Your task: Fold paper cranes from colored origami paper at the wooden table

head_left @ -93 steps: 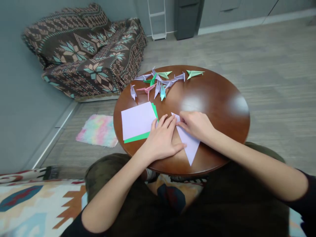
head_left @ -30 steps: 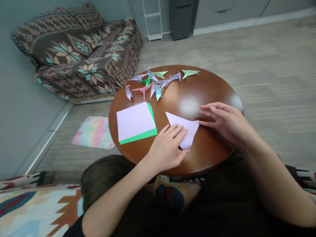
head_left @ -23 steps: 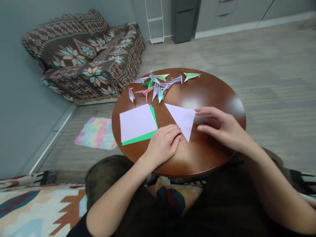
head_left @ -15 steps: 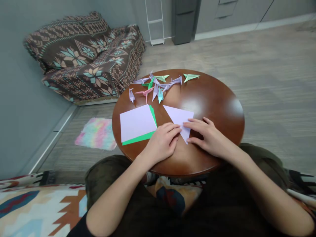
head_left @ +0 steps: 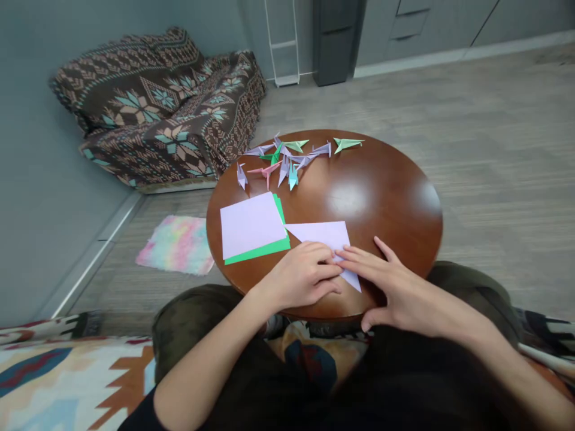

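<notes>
A lavender sheet of paper folded into a triangle (head_left: pixel 326 232) lies flat near the front of the round brown table (head_left: pixel 395 197). My left hand (head_left: pixel 308 275) rests over its lower left part, fingers partly bent, thumb stretched out. My right hand (head_left: pixel 381 278) presses its fingertips on the paper's right part, with fingers spread and the thumb out at the table's front edge. The fingertips of both hands meet over the paper and hide its middle. Left of it, a stack of square paper (head_left: pixel 252 226) shows lavender on top and green below; the triangle's left corner reaches the stack.
Several folded paper cranes in lavender, green, pink and blue, among them a pink crane (head_left: pixel 266 172) and a pale green crane (head_left: pixel 347 144), stand at the table's far side. A sofa with a patterned cover (head_left: pixel 171 114) and a fluffy rug (head_left: pixel 177 244) are to the left.
The folded triangle has moved toward me and turned, its left corner now beside the stack. Both hands have come nearer with it, and the right thumb has swung off the paper.
</notes>
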